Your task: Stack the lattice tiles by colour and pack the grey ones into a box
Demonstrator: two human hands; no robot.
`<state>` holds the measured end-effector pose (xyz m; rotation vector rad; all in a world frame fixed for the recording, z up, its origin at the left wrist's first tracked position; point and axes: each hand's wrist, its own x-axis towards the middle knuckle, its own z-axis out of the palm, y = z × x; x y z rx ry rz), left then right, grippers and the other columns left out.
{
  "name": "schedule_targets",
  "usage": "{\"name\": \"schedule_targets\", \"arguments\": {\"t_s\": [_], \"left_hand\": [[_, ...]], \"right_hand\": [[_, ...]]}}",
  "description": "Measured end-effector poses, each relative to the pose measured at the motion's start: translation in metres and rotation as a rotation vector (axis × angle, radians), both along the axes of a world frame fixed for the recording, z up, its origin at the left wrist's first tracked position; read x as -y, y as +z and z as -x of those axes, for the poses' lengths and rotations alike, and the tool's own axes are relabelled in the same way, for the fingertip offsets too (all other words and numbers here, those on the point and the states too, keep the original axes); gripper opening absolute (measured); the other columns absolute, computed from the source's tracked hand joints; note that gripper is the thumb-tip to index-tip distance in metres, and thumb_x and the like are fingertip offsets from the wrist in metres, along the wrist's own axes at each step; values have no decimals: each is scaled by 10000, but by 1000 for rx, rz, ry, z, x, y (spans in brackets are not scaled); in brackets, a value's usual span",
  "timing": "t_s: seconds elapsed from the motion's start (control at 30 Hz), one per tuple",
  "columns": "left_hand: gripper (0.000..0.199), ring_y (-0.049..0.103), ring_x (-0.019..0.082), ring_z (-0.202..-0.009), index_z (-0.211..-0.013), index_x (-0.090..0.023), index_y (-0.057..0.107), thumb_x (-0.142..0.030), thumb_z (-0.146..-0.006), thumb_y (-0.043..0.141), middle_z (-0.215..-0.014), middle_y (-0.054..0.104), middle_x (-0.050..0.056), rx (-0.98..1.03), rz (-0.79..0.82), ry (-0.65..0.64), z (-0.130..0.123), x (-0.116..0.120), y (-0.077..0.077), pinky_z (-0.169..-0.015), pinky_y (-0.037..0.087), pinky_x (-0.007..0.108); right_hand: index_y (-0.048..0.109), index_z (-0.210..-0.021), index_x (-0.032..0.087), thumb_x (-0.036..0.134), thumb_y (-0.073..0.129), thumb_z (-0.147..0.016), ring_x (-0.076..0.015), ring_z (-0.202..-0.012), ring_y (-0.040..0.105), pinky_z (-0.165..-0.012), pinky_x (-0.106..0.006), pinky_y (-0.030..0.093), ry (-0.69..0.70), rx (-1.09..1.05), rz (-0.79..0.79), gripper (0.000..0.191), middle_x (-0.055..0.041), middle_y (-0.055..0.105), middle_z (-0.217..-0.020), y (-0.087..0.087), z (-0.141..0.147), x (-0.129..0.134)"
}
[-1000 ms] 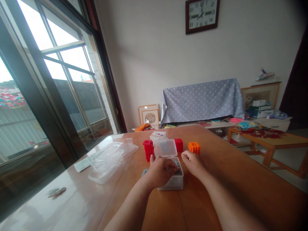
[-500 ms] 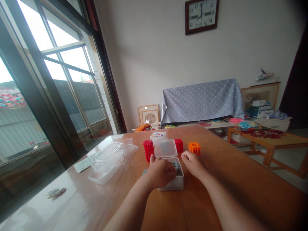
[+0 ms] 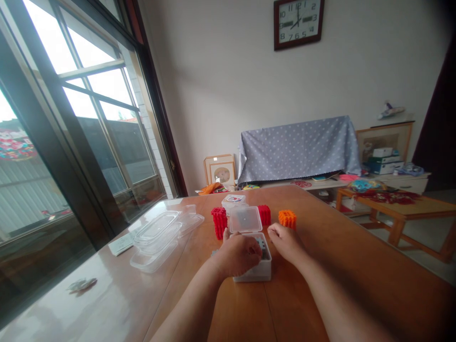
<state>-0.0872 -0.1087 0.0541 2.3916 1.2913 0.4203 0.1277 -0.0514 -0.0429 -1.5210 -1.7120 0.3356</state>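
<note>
A clear plastic box (image 3: pixel 253 273) stands on the wooden table with its lid (image 3: pixel 245 219) raised at the back and grey pieces (image 3: pixel 262 244) inside. Over the box's left part is my left hand (image 3: pixel 239 254), its fingers curled down into the opening; what they hold, if anything, is hidden. My right hand (image 3: pixel 285 241) rests just right of the box with its fingers curled in, and nothing can be made out in them. Behind the hands stand a red block stack (image 3: pixel 219 222), a second red stack (image 3: pixel 264 215) and an orange stack (image 3: pixel 287 219).
Clear plastic lids and trays (image 3: pixel 156 237) lie at the left, beside a pale paper (image 3: pixel 121 244). A small wrapped item (image 3: pixel 81 285) is near the left edge. Another clear container (image 3: pixel 233 202) stands behind the box. A low wooden table (image 3: pixel 401 204) is at the right.
My left hand has shifted very slightly over the box. Everything else looks the same apart from a tiny shift of the view.
</note>
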Motion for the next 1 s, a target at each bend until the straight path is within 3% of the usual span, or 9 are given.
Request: {"name": "schedule_targets", "arguments": {"t_s": [0.13,0.23,0.4,0.7,0.87,1.0], "left_hand": [[197,640,242,-1047,-903,-315,750,-236,-811,594,-931,767,-43,37,13,-1,1,0,0,-1181,-52,609],[206,635,229,-1067,-950,-289,730,-241,-846,559,-958,768,-20,79,-17,24,5,-2,1,-1203,49,554],[215,664,186,-917,-983,-267,699,-238,-894,505,-864,762,-35,112,-47,1,15,-7,5,-1180,192,494],[208,648,220,-1002,-940,-270,726,-279,-892,523,-926,766,-10,28,-110,-60,9,-2,7,-1154,244,460],[235,640,209,-954,-943,-253,720,-257,-895,490,-915,753,0,40,-147,41,17,-12,13,-1012,406,372],[230,624,211,-955,-936,-252,723,-273,-908,495,-922,744,8,11,-177,42,25,-14,12,-943,429,338]], "right_hand": [[676,-855,244,398,454,-920,-166,-642,594,-610,-257,386,0,-18,-9,278,9,686,-696,1,0,0],[683,-894,246,406,444,-924,-172,-657,603,-628,-267,409,-1,-36,-26,289,2,701,-728,1,1,0],[686,-882,247,420,446,-924,-179,-661,614,-628,-271,420,16,-51,-35,299,-1,703,-725,1,1,0],[708,-853,249,381,476,-892,-180,-626,598,-605,-265,412,13,-51,-27,270,0,695,-672,1,3,1],[709,-855,254,376,481,-888,-181,-630,600,-609,-263,416,7,-45,-24,261,1,698,-675,2,2,1],[706,-843,253,382,474,-892,-187,-640,605,-618,-268,426,8,-36,-27,270,2,700,-681,2,3,2]]}}
